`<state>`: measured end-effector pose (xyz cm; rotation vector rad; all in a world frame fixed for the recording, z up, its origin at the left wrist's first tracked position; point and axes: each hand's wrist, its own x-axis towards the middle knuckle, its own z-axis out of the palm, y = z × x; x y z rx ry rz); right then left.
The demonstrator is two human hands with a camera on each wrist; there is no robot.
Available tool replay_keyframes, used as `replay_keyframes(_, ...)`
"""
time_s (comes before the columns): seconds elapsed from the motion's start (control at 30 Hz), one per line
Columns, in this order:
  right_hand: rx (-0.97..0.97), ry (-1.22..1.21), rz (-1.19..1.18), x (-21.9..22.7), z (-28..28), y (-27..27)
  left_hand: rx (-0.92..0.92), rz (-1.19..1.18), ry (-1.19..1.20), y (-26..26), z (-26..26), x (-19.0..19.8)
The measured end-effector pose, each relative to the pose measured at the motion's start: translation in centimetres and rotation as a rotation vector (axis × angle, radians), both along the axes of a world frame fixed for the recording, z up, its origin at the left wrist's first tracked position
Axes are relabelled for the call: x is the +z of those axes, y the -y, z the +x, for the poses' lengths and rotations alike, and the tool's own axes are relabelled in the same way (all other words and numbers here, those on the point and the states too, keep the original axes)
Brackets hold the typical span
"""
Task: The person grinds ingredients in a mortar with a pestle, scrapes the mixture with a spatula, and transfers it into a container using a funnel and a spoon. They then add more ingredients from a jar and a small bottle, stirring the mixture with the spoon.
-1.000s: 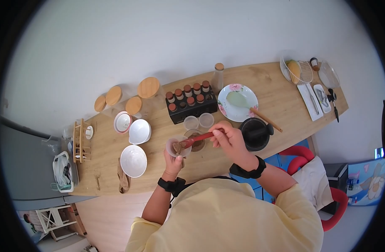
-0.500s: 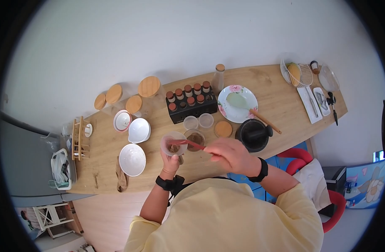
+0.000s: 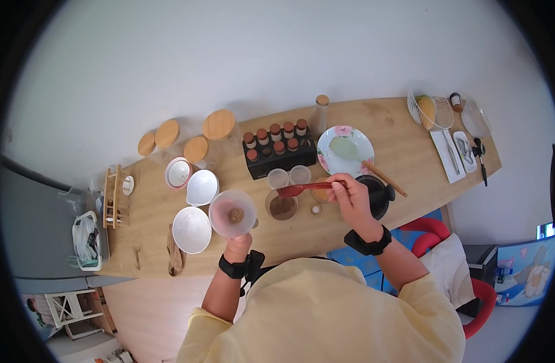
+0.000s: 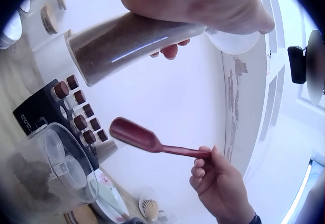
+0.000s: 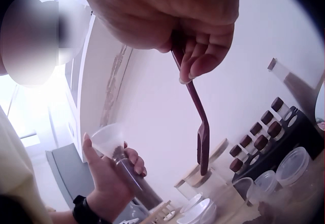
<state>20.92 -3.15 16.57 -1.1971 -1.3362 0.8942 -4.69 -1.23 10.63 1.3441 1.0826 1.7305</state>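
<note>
My left hand [image 3: 239, 244] grips a clear bottle [image 4: 111, 46] filled with brown powder. A translucent funnel [image 3: 232, 213] sits in the bottle's mouth, with a little brown powder at its bottom. My right hand [image 3: 355, 199] pinches the handle of a dark red spoon [image 3: 295, 189] between thumb and fingers. In the left wrist view the spoon's bowl looks bare. The head view has that bowl over a clear plastic tub [image 3: 267, 209] of brown powder, to the right of the funnel.
Behind the tub are two small clear cups [image 3: 300, 175] and a black rack [image 3: 280, 162] of brown-capped jars. White bowls [image 3: 191, 230] stand at left. A black mortar [image 3: 380, 209], partly behind my right hand, and a floral plate [image 3: 362, 166] with a green spatula lie at right.
The spoon has left the funnel and moved right, over the tub. My left hand has shifted the funnel and bottle slightly left, and less powder shows in the funnel.
</note>
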Motion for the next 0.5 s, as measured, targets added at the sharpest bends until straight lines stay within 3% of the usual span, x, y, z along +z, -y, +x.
replay_keyframes(0.07,0.017,0.102,-0.05,-0.9,-0.5,-0.1,-0.124,-0.006,0.198,0.6,0.9,2.3)
replay_keyframes(0.17,0.044,0.259,0.067,-3.1,-1.3,-0.7,-0.071,-0.169,0.101,0.4,0.6,3.4)
replay_keyframes(0.2,0.059,0.339,0.13,-3.6,-1.5,-0.9,-0.074,-0.17,0.1,0.2,0.0,2.6)
replay_keyframes(0.27,0.105,0.384,0.118,-3.7,-2.1,-0.9,-0.037,-0.028,-0.185,-0.3,-1.3,-0.6)
replay_keyframes(0.3,0.154,0.471,0.138,-4.3,-2.4,-0.9,-0.036,-0.038,-0.186,0.0,-1.3,-2.2)
replay_keyframes(0.37,0.195,0.556,0.173,-4.6,-3.1,-1.6,0.004,0.002,0.03,-0.5,-0.9,-3.1)
replay_keyframes(0.43,0.217,0.769,0.245,-4.8,-3.6,-1.4,-0.022,0.014,-0.088,-0.3,-0.9,-3.4)
replay_keyframes(0.47,0.22,0.769,0.243,-5.2,-3.8,-1.4,-0.045,0.026,-0.206,0.0,-0.8,-3.4)
replay_keyframes(0.5,0.233,0.811,0.214,-5.9,-3.9,-1.6,-0.029,-0.021,-0.175,0.0,-0.7,-3.9)
